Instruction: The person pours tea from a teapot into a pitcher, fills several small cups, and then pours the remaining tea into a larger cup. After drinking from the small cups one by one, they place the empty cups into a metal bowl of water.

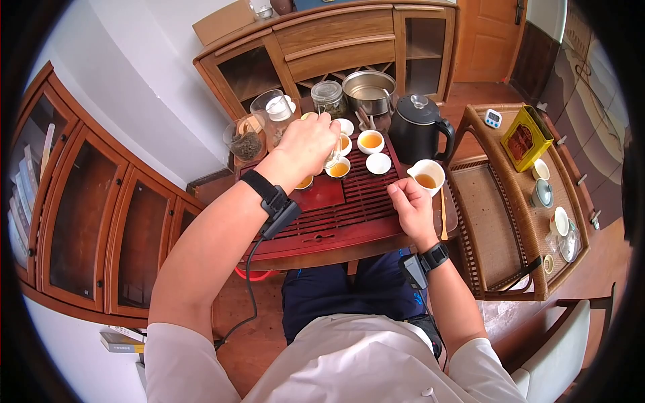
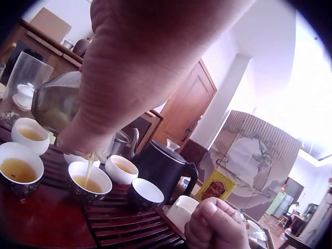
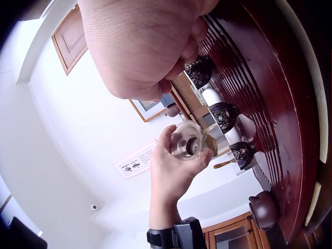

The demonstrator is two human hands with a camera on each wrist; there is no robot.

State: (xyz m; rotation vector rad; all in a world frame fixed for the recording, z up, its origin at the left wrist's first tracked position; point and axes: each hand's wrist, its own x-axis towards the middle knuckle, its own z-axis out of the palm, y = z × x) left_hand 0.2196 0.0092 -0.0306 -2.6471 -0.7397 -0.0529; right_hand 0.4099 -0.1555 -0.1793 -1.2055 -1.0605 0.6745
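Observation:
My left hand (image 1: 309,144) grips a small clear glass vessel (image 3: 187,140) over the tea tray. In the left wrist view a thin stream of tea (image 2: 90,168) runs down into a dark patterned cup (image 2: 91,189). Tea-filled cups, including a white one (image 1: 371,141), stand round it. A dark cup with a white inside (image 2: 147,193) shows no tea. My right hand (image 1: 413,208) is a curled fist at the tray's right edge. Close beside it stands a white spouted pitcher (image 1: 428,176) with tea inside; no grip on it shows.
A black kettle (image 1: 418,124) stands at the tray's back right, near a metal pot (image 1: 369,87) and a lidded glass jar (image 1: 329,97). To the right, a wicker cart (image 1: 490,221) carries a yellow tin (image 1: 527,139) and several cups. Wooden cabinets (image 1: 87,215) line the left.

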